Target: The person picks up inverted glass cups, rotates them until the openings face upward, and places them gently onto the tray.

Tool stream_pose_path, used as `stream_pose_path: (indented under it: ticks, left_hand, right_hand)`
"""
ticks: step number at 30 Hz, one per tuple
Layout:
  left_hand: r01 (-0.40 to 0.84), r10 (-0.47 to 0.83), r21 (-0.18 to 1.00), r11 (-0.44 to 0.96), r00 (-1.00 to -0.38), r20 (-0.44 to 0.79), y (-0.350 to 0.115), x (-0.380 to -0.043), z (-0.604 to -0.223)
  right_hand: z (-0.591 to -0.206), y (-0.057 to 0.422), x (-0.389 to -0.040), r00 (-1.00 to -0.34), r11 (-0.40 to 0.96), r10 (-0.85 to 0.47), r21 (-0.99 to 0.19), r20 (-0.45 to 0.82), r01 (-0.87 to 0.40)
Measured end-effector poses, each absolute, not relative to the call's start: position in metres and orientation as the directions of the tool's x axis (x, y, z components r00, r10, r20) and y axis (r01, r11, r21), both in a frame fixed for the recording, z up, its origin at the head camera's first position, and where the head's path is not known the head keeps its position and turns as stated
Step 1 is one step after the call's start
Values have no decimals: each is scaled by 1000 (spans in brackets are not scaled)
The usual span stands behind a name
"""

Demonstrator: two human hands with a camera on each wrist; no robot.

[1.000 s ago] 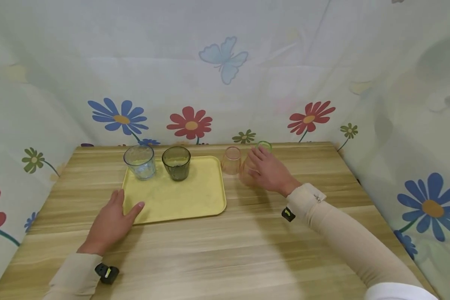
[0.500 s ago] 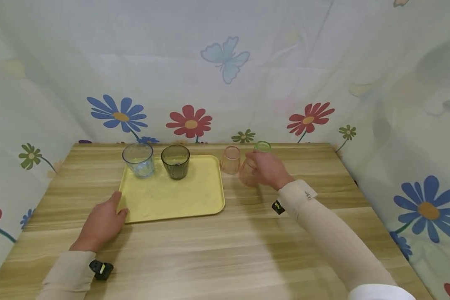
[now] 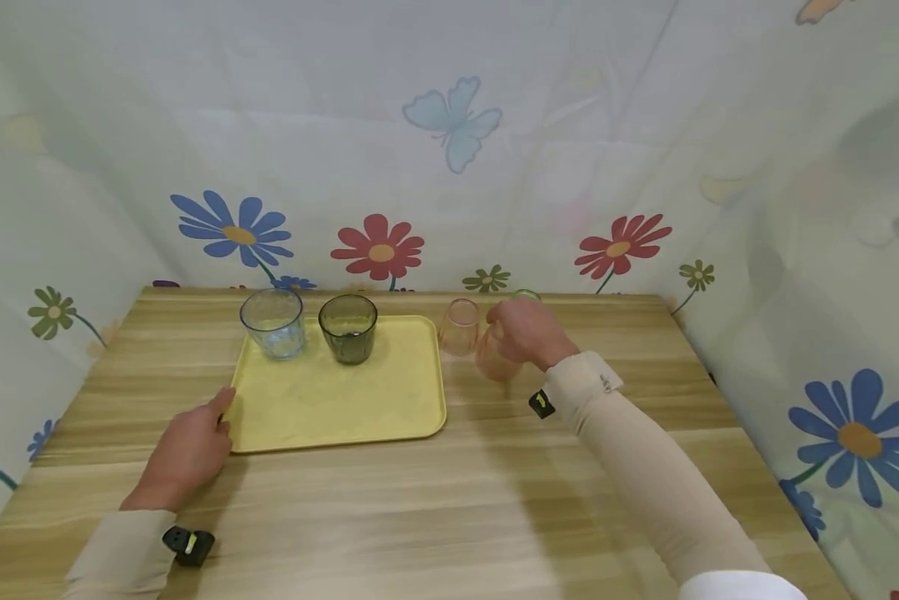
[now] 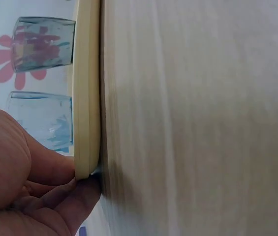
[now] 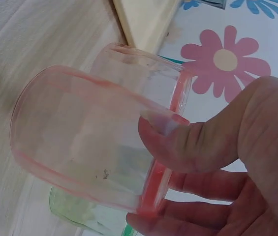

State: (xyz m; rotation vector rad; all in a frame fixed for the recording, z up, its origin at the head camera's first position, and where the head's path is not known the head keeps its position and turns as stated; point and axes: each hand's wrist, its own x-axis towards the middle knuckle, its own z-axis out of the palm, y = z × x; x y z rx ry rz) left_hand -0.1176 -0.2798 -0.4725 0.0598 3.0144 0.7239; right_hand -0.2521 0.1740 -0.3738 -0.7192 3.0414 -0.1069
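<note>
surface: light wooden table point(image 3: 449, 500) | room: white cloth walls printed with flowers and a butterfly point(image 3: 452, 121) | right hand point(image 3: 527, 332): thumb and fingers curled round pink cup point(image 5: 94, 142), right of yellow tray point(image 3: 389, 408) | left hand point(image 3: 187, 454): fingertips on the tray's near-left corner | clear and dark cups on the tray's far side

The right hand point(image 3: 527, 331) grips a pink cup point(image 3: 497, 357) beside the yellow tray point(image 3: 389, 408); the left hand point(image 3: 187, 450) touches its corner.
</note>
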Motion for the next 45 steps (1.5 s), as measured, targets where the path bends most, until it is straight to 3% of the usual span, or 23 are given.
stream_pose_path:
  ticks: [10,23,37,45]
  left_hand:
    - [7,34,442,897,-998,-52,-281,-117,-474]
    - [11,19,467,884,-1000,-12,-280,-109,-476]
    - [0,12,472,882,-1000,-22,-275,-114,-474]
    - [-10,11,469,883,-999,-42,-277,-113,-474]
  right_hand:
    - [-376,172,-252,-910,907,-414,-89,-14,-411]
    - [-375,172,-253,-879,878,-476,-51,14,-476]
    - [-370,182,-250,-844,840,-535,-85,27,-536]
    - [-361,181,-244,-856,849,-517,-128,4,-513]
